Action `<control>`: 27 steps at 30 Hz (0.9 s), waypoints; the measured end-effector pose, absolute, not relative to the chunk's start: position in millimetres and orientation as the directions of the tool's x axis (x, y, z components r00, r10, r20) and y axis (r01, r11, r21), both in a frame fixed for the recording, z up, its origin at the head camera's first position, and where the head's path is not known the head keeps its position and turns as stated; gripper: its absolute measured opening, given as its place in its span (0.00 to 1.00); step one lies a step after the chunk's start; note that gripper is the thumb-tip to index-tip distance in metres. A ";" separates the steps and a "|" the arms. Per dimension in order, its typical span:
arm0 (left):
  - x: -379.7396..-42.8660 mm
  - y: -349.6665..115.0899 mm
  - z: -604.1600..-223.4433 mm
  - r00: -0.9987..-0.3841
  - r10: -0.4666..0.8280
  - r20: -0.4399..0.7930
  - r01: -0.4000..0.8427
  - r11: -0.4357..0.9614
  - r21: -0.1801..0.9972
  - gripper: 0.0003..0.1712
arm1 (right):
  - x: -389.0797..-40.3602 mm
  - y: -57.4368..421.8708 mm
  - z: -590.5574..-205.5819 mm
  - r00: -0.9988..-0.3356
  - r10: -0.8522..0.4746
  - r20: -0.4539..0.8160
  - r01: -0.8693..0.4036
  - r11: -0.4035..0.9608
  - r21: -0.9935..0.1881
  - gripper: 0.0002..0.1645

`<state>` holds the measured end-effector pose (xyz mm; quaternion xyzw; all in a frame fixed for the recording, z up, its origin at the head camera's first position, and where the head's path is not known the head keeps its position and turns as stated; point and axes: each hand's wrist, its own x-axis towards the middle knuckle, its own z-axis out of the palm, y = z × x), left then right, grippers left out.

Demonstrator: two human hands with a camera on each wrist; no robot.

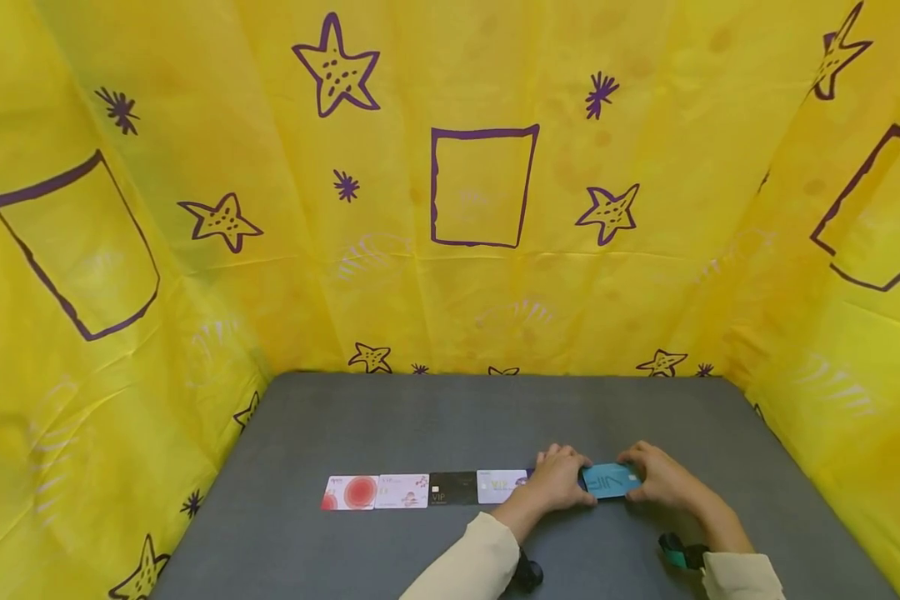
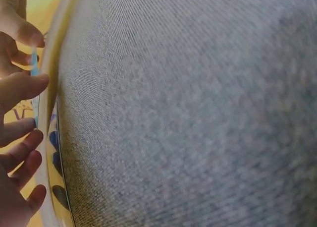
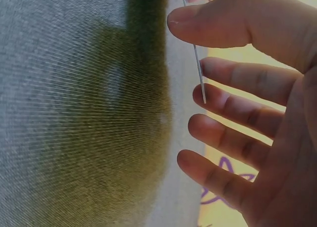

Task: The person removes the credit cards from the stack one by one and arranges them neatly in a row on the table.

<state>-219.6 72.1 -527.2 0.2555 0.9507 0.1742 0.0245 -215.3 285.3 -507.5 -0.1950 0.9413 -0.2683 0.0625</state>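
A teal-blue card [image 1: 611, 481] with "VIP" lettering is between my hands, toward the right of the table. My left hand [image 1: 558, 482] pinches its left end, and my right hand [image 1: 662, 481] pinches its right end. In the right wrist view the card [image 3: 200, 73] appears edge-on, between thumb and fingers. The left wrist view shows it as a thin blue strip [image 2: 34, 61]. Left of my hands lies a row of cards: a red-and-white one [image 1: 350, 492], a white flowered one [image 1: 402, 492], a black VIP one [image 1: 452, 489] and a white VIP one [image 1: 501, 486]. A purple card [image 1: 530, 473] is mostly hidden behind my left hand.
The dark grey table [image 1: 390, 425] carries the card row across its middle. Yellow cloth [image 1: 480, 308] with purple stars and drawn shapes hangs behind it and on both sides. A dark strap [image 1: 678, 552] is near my right wrist.
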 end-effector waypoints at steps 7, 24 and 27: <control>-218.2 71.0 -529.3 -0.876 0.482 0.022 0.467 0.834 0.295 0.28 | -216.1 278.2 -517.1 -0.921 -0.387 -0.047 -0.317 0.814 -0.487 0.29; -220.2 68.9 -532.2 -0.876 0.482 0.029 0.466 0.828 0.310 0.27 | -216.1 275.5 -522.2 -0.942 -0.322 -0.093 -0.232 0.828 -0.510 0.30; -221.1 69.0 -534.1 -0.876 0.481 0.039 0.469 0.829 0.303 0.27 | -216.7 275.1 -522.3 -0.946 -0.311 -0.096 -0.221 0.831 -0.511 0.30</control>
